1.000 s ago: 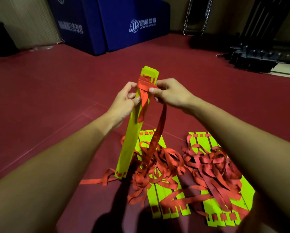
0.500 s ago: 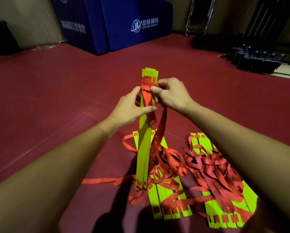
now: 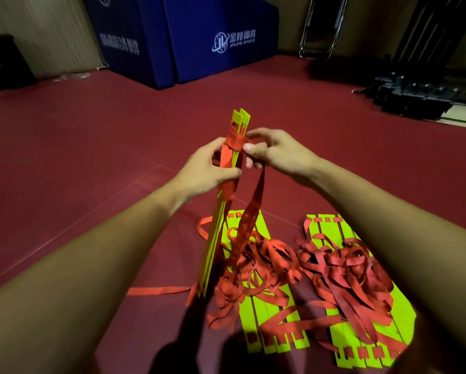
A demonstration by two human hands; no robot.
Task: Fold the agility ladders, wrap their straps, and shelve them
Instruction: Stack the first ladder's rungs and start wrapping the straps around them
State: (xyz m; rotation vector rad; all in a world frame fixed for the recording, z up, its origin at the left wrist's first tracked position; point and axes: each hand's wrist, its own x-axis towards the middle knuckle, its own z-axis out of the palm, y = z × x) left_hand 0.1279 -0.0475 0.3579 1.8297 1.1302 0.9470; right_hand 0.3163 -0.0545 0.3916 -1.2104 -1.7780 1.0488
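Head view: the wrapping step is judged to be in hand, with one folded ladder (image 3: 215, 238) held upright, its lower end on the floor (image 3: 91, 163) just beside two other ladders. The left hand (image 3: 207, 171) is clenched round the bundle a little below its top, and by that grip the slats are held together. The red strap (image 3: 235, 141) is pinched by the right hand (image 3: 277, 155) where a few turns are wound round the top of the bundle, and the loose tail (image 3: 253, 209) hangs from the fingers into the tangle below. The next move is judged to call for the tail to be carried round the bundle under tension, with a firm left grip so that the slats are not fanned out. The slats are thin, flat, stiff strips in fluorescent yellow-green, probably plastic, with small rectangular slots at their ends. The strap is flat woven webbing, limp and easily twisted. The middle ladder (image 3: 269, 327) and the right ladder (image 3: 342, 338) are laid flat under heaps of unwrapped strap, so most of the task is judged undone. No shelf is seen.
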